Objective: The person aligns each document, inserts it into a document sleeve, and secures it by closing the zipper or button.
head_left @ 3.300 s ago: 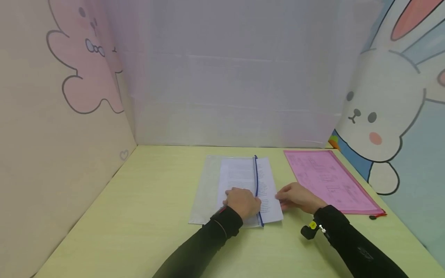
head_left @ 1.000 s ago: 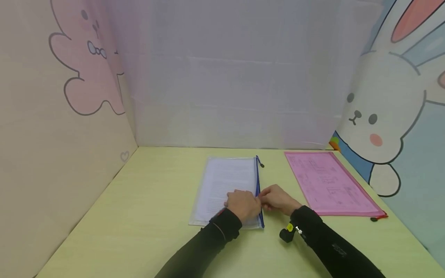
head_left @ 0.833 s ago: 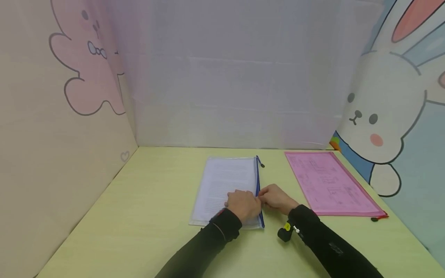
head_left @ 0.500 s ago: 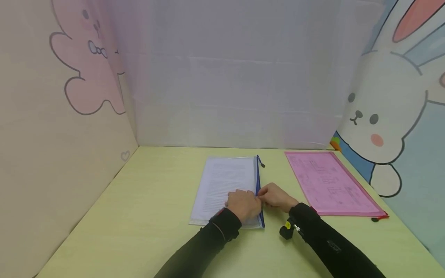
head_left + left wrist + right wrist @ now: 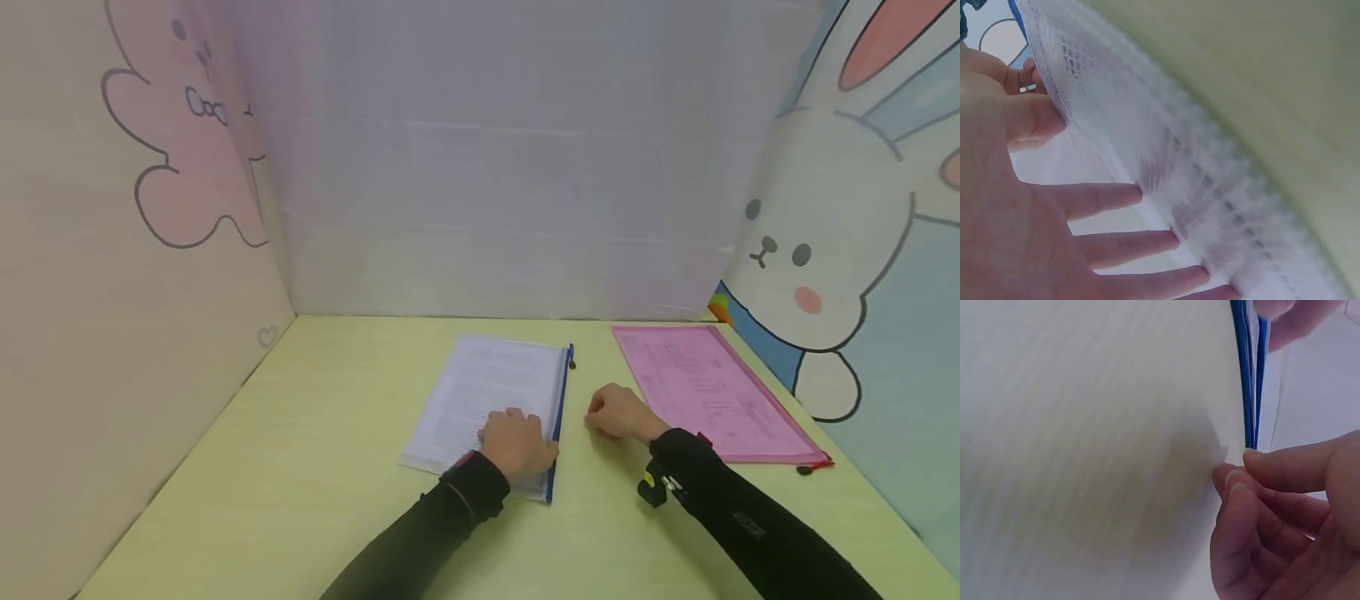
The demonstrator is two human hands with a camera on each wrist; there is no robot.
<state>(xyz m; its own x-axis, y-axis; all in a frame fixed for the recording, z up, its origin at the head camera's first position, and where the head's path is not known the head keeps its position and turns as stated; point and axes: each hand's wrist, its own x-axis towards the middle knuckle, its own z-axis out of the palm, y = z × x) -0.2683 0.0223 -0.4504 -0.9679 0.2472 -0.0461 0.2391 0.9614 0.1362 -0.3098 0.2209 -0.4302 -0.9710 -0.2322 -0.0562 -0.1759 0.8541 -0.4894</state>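
A clear mesh zip pouch [image 5: 487, 392] with a blue zipper [image 5: 558, 408] lies on the yellow-green table [image 5: 315, 467], with printed sheets inside. My left hand [image 5: 517, 427] rests flat on its near right corner. In the left wrist view the fingers [image 5: 1147, 240] lie straight and spread on the pouch [image 5: 1197, 187]. My right hand [image 5: 602, 417] rests on the table just right of the pouch, apart from it. In the right wrist view its fingers [image 5: 1241, 506] are loosely curled with nothing between them, close to the blue zipper [image 5: 1249, 381].
A pink zip pouch [image 5: 705, 387] with papers lies at the right, its red zipper pull [image 5: 806, 469] at the near corner. Cartoon-printed panels wall the table on the left [image 5: 112, 292], back and right [image 5: 862, 275].
The sheets that stuck out 3.3 s ago now lie inside the pouch. My right hand left the zipper edge and moved right. The pouch turned slightly under my left hand.
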